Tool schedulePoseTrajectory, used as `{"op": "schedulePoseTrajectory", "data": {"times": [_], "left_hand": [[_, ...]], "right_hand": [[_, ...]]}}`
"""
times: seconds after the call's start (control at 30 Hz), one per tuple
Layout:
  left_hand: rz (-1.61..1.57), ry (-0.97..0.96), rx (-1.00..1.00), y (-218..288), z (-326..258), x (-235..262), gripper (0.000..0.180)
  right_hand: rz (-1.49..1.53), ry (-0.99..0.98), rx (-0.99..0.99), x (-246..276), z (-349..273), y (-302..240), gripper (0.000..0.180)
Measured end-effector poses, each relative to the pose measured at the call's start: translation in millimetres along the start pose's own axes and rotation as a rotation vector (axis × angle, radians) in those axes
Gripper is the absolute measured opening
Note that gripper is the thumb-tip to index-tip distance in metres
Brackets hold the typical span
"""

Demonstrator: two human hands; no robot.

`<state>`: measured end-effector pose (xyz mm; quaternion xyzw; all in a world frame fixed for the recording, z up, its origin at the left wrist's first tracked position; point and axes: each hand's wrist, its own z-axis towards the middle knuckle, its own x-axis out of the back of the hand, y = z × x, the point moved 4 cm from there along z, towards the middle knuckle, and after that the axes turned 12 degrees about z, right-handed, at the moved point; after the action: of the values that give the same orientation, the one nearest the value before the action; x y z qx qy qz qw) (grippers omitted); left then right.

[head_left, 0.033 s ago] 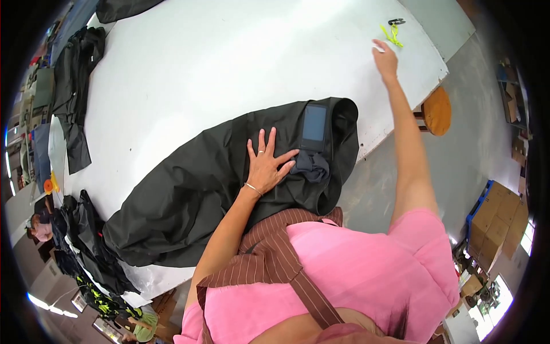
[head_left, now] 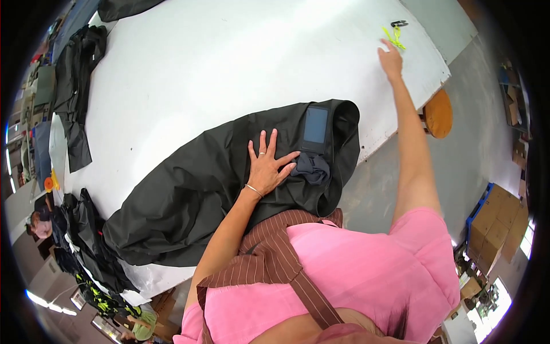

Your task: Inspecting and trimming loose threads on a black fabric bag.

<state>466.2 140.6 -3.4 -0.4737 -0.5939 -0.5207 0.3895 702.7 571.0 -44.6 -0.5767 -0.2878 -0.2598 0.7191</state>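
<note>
A dark, smooth-fabric garment (head_left: 177,180) lies bunched across the near side of the white table. My left hand (head_left: 266,172) rests flat on it with fingers spread, wearing a ring and a bracelet. Beside those fingers are a dark blue rectangular panel (head_left: 315,125) and a crumpled bit of dark cloth (head_left: 312,168). My right arm is stretched toward the far right corner. There my right hand (head_left: 391,62) has its fingers apart, its fingertips at a neon yellow cord (head_left: 395,39); whether they touch it I cannot tell. The cord lies beside small black thread snips (head_left: 399,23).
The white table (head_left: 189,69) has its right edge near my right forearm. An orange-brown stool (head_left: 439,113) stands past that edge. More dark garments (head_left: 73,92) hang over the left side. Cardboard boxes (head_left: 497,221) are stacked at the right. Other people are at the lower left.
My right hand has moved slightly right, closer to the yellow cord. My left hand stays in place on the garment.
</note>
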Motion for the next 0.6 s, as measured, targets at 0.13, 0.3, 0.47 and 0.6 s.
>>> {"op": "schedulePoseTrajectory", "data": {"times": [0.13,0.3,0.47,0.6], "left_hand": [[-0.002,-0.023,0.014,-2.2,2.3,-4.9,0.036],[-0.066,0.004,0.037,-4.8,3.6,-2.1,0.032],[-0.103,0.026,0.066,-7.6,5.6,1.7,0.032],[-0.114,0.011,0.056,-6.8,6.7,1.9,0.031]], "right_hand": [[-0.246,0.002,0.157,-11.8,59.1,66.9,0.057],[-0.492,-0.055,0.076,-26.5,24.0,69.6,0.055],[-0.421,-0.120,0.045,-2.9,-41.1,31.4,0.043],[-0.196,0.111,-0.013,22.7,4.5,44.9,0.039]]}}
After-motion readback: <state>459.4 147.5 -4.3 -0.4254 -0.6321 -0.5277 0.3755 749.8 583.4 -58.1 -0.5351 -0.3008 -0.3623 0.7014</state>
